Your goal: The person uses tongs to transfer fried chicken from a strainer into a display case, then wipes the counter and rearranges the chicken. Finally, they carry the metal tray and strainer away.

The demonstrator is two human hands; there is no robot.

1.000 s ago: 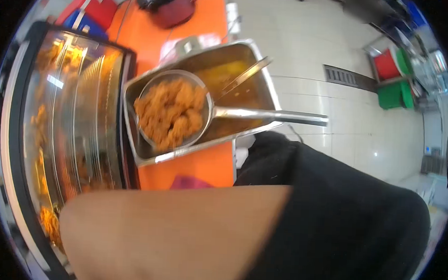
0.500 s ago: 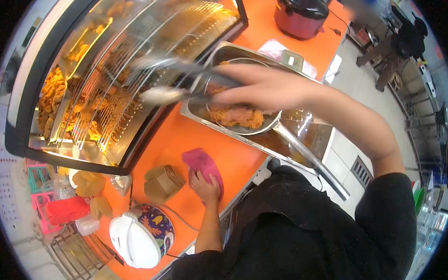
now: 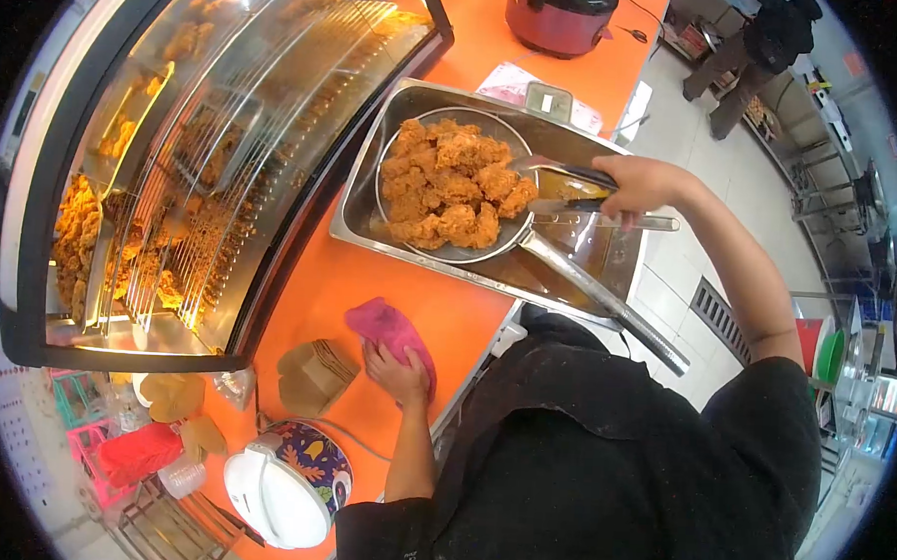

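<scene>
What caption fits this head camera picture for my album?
Right hand holds tongs by a strainer of fried chicken; left hand rests on a pink cloth.

The right hand (image 3: 641,184) has drawn the tongs (image 3: 563,185) back right from the display case, so they now sit over the tray's (image 3: 373,177) right part, baring the chicken (image 3: 451,183).

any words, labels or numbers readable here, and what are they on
None can be read.
White packet behind the steel tray: print too blurred.
Patterned rice cooker: decoration only, no legible lettering.
Shop signs in the far background: too small.
Silver tongs in the right hand, pink cloth under the left hand: unmarked.
</scene>
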